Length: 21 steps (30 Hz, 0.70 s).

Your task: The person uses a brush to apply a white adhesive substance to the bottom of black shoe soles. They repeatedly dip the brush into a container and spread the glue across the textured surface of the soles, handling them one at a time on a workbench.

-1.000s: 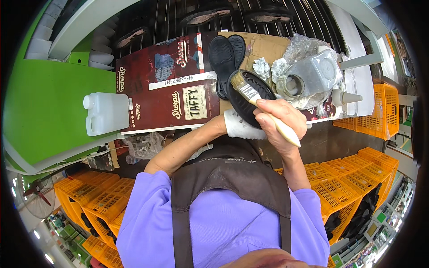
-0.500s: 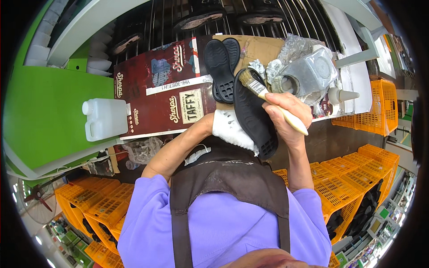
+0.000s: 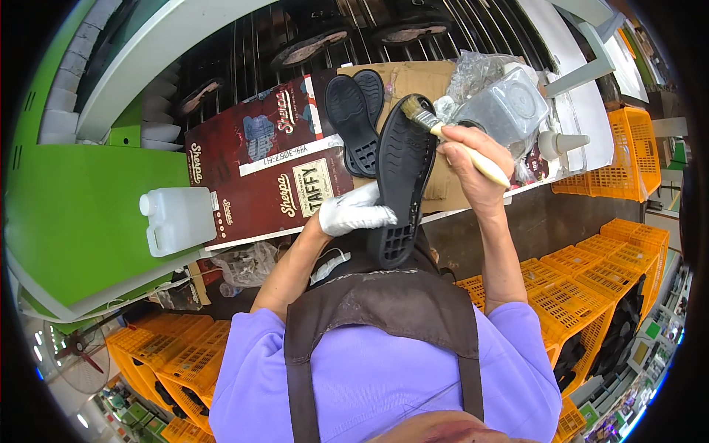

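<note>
My left hand (image 3: 358, 211), in a white glove, grips the side of a black shoe sole (image 3: 395, 173) near its lower end, fingers against its edge. The sole's inner face is turned up, with a grid of hollows at the near end. In my bare right hand (image 3: 478, 166) is a paintbrush (image 3: 484, 164) with a cream handle. Its bristles touch the sole's rim near the far end. Two more black soles (image 3: 348, 111) lie overlapping on the cardboard just left of the held one. A clear plastic container (image 3: 509, 107) lies beyond my right hand.
A printed maroon carton sheet (image 3: 258, 184) covers the bench, with brown cardboard (image 3: 443, 173) beside it. A white jug (image 3: 177, 220) stands at left and a white nozzle cap (image 3: 565, 143) at right. Black shoes (image 3: 310, 44) sit on the far rollers. Orange crates (image 3: 569, 288) flank me.
The held sole has swung more upright and shifted left, with my gloved fingers now showing along its edge. The brush remains near the sole's far end, on its right rim.
</note>
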Each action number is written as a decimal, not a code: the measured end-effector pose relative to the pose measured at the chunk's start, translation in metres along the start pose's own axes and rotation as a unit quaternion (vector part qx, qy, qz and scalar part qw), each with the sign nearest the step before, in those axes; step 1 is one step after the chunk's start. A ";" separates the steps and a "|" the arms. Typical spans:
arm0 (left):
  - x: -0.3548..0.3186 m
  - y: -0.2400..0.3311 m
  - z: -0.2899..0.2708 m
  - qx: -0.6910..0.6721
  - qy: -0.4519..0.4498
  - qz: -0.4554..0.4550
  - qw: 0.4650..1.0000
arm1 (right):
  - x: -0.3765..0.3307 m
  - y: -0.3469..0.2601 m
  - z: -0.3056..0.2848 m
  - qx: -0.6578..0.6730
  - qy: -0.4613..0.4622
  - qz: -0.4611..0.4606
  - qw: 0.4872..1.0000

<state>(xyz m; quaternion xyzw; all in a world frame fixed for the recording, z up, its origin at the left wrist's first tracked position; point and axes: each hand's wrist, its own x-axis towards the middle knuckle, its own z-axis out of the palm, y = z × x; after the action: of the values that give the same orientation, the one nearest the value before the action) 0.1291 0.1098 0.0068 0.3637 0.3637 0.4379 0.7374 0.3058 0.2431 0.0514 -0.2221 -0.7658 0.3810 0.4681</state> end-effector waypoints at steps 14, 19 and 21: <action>-0.018 -0.009 -0.013 -0.207 -0.036 0.024 0.977 | -0.004 -0.002 0.001 0.044 -0.042 0.015 0.998; -0.023 -0.021 -0.016 -0.314 -0.051 0.077 0.945 | -0.005 -0.005 0.005 0.055 -0.071 0.014 0.996; -0.024 -0.020 -0.015 -0.345 -0.057 0.073 0.934 | -0.006 -0.006 0.006 0.053 -0.079 0.007 0.995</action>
<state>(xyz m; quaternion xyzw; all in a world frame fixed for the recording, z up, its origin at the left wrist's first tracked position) 0.1154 0.0840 -0.0122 0.1365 0.1197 0.5678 0.8029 0.3030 0.2327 0.0515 -0.1719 -0.7777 0.4407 0.4140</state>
